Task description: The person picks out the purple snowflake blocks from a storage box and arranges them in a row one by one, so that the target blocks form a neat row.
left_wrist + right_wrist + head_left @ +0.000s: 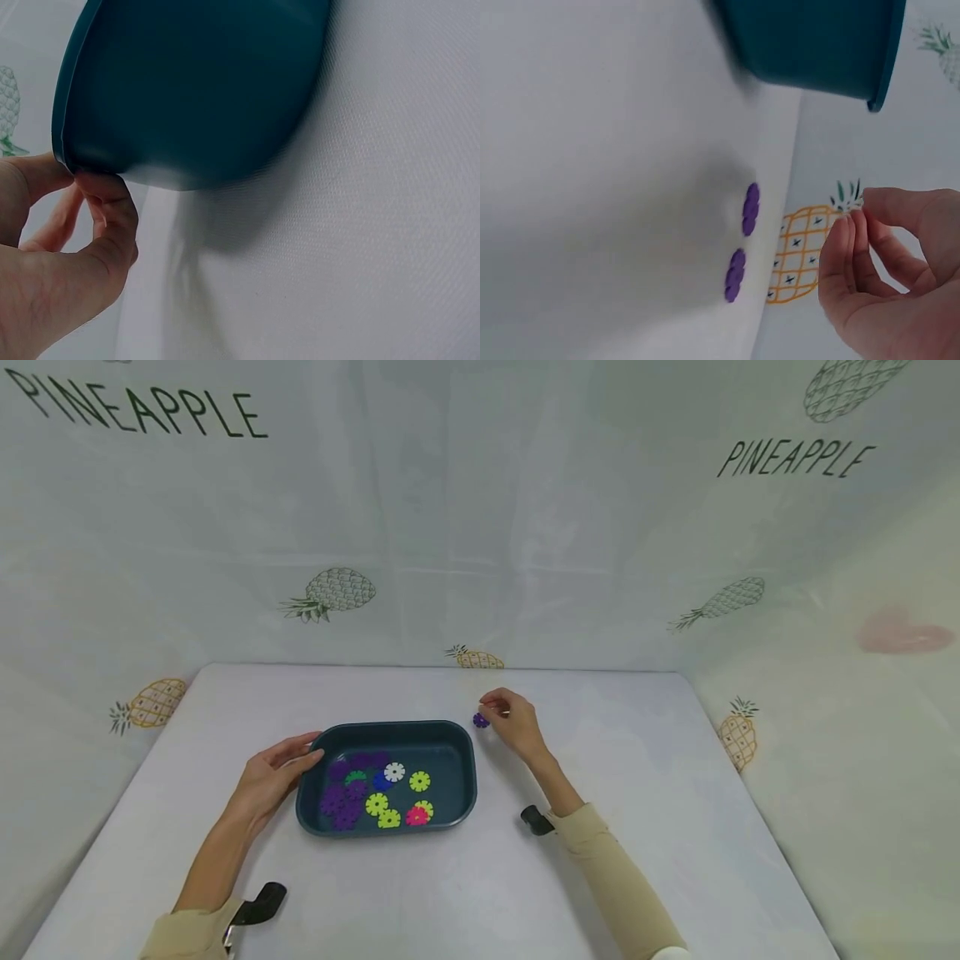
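A dark teal tray point(386, 832) stands on the white table, holding several notched, flower-shaped plastic discs: purple ones point(347, 814), yellow ones point(377, 804), a white one point(394, 772), and some blue, green and pink. My left hand point(272, 777) pinches the tray's left rim between thumb and fingers; the left wrist view shows this grip from below. Just beyond the tray's right end, my right hand point(513, 722) hovers with bent fingers, thumb and fingertips close together and nothing visible between them. Beneath it lies a purple disc point(481, 720); the right wrist view shows two purple discs point(751, 209) on the table.
A white cloth point(480, 527) printed with pineapples hangs behind the table and down its sides. The table's back edge point(585, 671) lies a short way past the right hand. Black wrist devices point(260, 903) stick out from both sleeves.
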A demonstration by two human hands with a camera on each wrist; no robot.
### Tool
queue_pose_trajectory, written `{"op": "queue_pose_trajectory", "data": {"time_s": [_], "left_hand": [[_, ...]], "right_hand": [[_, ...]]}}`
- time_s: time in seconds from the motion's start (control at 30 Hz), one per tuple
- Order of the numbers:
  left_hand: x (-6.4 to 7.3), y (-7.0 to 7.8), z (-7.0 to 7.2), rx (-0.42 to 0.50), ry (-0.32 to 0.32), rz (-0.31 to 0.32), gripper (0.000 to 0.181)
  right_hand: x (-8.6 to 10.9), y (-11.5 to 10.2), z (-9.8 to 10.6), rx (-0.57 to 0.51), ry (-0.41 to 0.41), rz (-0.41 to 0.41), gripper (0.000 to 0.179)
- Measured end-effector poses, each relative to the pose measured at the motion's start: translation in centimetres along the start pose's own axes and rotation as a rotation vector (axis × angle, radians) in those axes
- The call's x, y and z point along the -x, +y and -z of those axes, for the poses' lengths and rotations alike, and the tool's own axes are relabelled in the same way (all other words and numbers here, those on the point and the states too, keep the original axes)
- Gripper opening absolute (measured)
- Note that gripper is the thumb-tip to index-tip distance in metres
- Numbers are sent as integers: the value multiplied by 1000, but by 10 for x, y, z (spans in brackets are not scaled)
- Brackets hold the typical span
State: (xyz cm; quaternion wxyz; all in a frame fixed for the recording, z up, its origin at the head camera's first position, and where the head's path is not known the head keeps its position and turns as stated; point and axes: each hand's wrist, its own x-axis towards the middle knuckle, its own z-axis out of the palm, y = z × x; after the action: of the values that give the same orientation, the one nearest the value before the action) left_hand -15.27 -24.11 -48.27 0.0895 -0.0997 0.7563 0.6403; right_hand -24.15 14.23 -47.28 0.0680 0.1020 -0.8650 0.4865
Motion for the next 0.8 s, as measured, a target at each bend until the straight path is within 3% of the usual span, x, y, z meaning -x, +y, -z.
{"op": "queue_pose_trajectory", "data": {"time_s": [0.8], "left_hand": [[-1,0,-2,-27,5,7,69]], "right_hand": [[21,-49,-53,-86,-175,164,14]]}}
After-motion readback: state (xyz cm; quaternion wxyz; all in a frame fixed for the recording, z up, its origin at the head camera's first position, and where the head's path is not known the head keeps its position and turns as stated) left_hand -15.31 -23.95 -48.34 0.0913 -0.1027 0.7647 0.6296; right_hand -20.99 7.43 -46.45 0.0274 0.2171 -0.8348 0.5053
